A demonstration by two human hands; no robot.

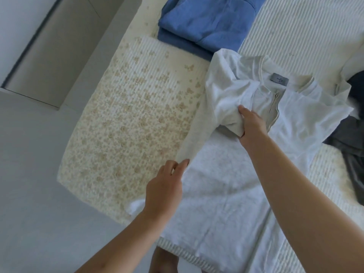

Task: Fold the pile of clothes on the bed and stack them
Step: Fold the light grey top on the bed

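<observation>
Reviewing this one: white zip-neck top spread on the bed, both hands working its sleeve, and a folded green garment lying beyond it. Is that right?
Not quite: the folded garment beyond the white zip-neck top is blue, not green, as the head view shows. The rest holds: the top lies spread on the bed, the left hand and right hand on its sleeve.

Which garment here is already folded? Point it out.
The blue garment at the bed's far end: it lies in neat layers, while the white zip top is spread open and the dark clothes are crumpled.
</observation>
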